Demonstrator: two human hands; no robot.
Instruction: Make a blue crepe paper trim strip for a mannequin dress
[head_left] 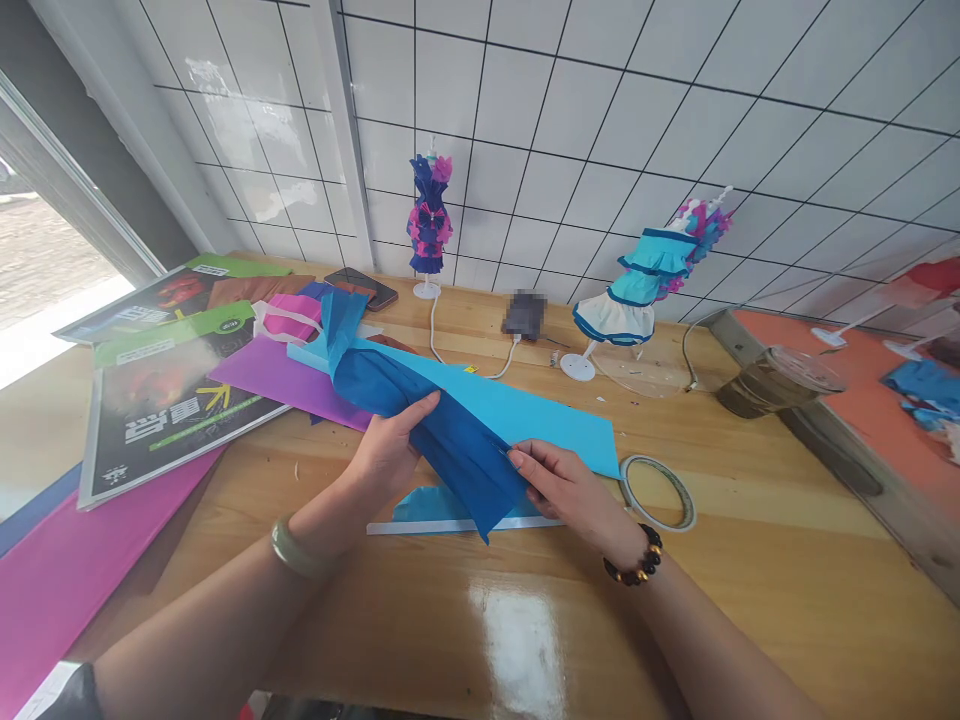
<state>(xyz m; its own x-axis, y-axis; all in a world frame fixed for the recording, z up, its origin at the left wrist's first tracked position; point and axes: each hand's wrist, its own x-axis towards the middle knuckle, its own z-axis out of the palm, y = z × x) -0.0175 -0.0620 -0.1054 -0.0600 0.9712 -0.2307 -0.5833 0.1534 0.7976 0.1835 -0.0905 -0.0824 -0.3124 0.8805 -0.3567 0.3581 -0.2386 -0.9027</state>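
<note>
My left hand (390, 445) grips a folded strip of dark blue paper (450, 440) from the left side, thumb on top. My right hand (562, 485) pinches the same strip's lower right edge, fingers closed on it. The dark blue paper lies across a light blue sheet (540, 410) on the wooden table (750, 580). A thin white strip with a light blue scrap (427, 515) lies under my hands.
A tape roll (660, 490) sits right of my right hand. Purple sheet (262, 375), magazines (157, 390) and pink paper (60, 570) lie left. Two small mannequins in paper dresses (429, 215) (637, 290), a phone (360, 287), a charger (525, 315) and a drink cup (772, 380) stand behind.
</note>
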